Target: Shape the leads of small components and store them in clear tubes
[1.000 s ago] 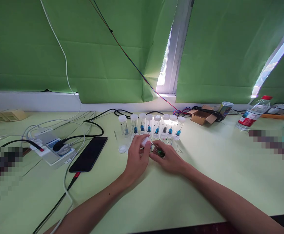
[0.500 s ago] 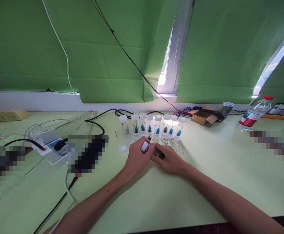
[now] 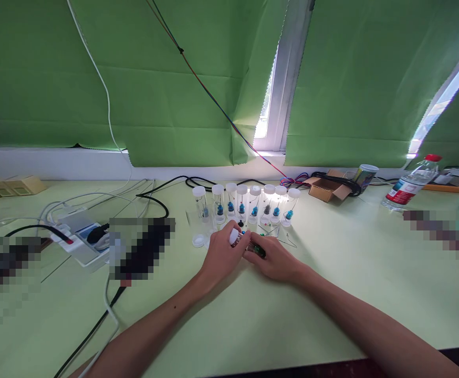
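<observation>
since a second ago, white cap turned up into fuller view above the left thumb; hands nudged a shade closer to the row, otherwise barely shifted over the last half second.

left hand: curled narrow round the cap end of a small clear vial, thumb and forefinger pinching the cap. right hand: closed on the other end of the same vial, fingers wrapped over its body. vial lying sideways, tilted, cap end up-left, held just above the worktop and right in front of the row. inside it, something green and dark; too small to name.

behind the hands, row of capped vials: eight, upright, side by side, white caps on. blue bead-like parts on thin wire leads in most; greyer contents in the leftmost and in the sixth from the left. loose white cap flat on the worktop, left of the left hand, near the row's left end. stray thin wire leads on the worktop just right of the hands.

further off: open cardboard box with black cable draped over it, can beside it, water bottle with red cap at far right. power strip with plugs at left, well apart from the vials.
</observation>
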{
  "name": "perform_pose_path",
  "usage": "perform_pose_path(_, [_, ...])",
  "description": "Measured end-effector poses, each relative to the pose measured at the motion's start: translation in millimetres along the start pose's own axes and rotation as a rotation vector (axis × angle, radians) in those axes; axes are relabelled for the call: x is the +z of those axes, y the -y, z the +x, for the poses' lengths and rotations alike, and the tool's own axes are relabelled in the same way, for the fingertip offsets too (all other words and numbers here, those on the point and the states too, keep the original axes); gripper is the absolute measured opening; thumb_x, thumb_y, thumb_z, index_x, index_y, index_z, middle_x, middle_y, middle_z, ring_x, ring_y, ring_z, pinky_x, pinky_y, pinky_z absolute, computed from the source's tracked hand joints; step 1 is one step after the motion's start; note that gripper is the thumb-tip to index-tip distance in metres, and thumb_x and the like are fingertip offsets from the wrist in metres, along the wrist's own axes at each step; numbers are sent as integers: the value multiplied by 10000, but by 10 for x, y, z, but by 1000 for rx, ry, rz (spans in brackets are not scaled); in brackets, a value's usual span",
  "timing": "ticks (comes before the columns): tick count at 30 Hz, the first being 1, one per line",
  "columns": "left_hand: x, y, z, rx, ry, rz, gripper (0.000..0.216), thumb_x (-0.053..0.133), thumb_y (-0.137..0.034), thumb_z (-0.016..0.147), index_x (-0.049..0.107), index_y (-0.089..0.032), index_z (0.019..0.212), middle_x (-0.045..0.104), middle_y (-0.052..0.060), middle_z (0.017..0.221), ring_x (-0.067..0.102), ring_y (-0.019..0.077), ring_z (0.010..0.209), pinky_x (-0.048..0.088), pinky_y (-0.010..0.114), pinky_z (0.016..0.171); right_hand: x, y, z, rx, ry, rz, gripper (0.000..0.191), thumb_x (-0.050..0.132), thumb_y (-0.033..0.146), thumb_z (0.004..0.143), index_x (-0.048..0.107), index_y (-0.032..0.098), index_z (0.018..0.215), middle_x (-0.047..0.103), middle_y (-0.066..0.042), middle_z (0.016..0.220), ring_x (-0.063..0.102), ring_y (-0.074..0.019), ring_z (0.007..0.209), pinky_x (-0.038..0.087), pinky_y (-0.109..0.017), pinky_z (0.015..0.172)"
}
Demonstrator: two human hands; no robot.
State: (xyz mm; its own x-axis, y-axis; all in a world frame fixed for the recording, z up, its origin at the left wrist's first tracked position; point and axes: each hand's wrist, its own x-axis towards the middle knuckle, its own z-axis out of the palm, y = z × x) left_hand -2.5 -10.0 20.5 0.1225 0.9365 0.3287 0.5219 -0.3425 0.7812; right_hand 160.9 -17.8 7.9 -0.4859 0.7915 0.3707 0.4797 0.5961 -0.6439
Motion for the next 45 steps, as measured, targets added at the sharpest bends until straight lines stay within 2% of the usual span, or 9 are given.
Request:
perform_pose_path(22, [-27,-42,-3,-55,20,-16,259,513,-409,856,436,-212,706,369,-87,511,309,93,492,288,221,517,15,-23,-3,-2,23,-15,117,477,323,933,456,216,888,473,46,678,398,-119,590,306,-252,581])
perform_pose_path(45, [-43,-37,0,-10,55,-11,270,471,-416,881,418,-211,712,280,-90,484,252,81,469,217,208,469,12,-21,-11,9,26,-11,114,478,316,932,455,217,879,484,50,675,405,-113,581,307,-250,577])
